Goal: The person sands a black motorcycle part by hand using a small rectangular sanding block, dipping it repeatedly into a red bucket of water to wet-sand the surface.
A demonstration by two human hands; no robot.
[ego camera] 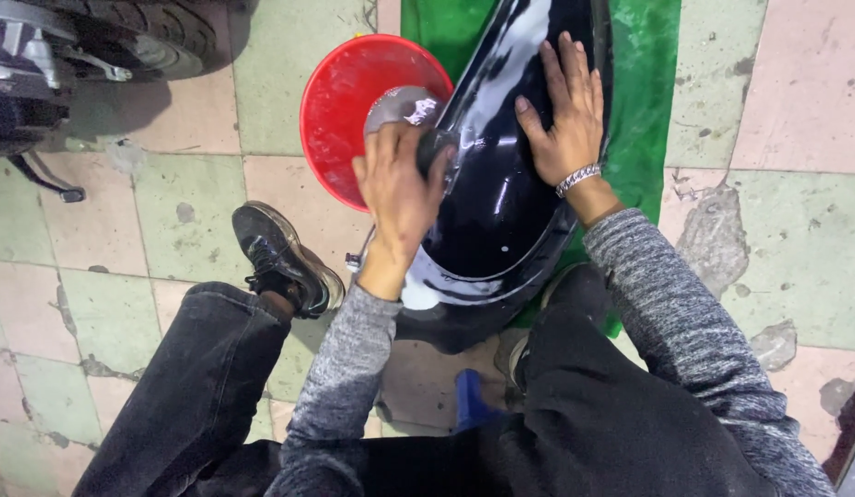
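A glossy black curved body panel (501, 175) lies in front of me, partly over a green sheet (644, 92). My right hand (561, 110) rests flat on the panel's upper right side, fingers spread, a silver bracelet on the wrist. My left hand (400, 189) is closed on a dark pad (434, 147) pressed against the panel's left edge. A red basin (340, 101) stands just left of the panel, with a grey object (400, 103) inside it.
A scooter's tyre and metal parts (96, 41) fill the top left corner, with its stand on the tiled floor (161, 212). My dark-trousered legs and a black shoe (280, 258) frame the panel. A blue object (472, 400) lies between my knees.
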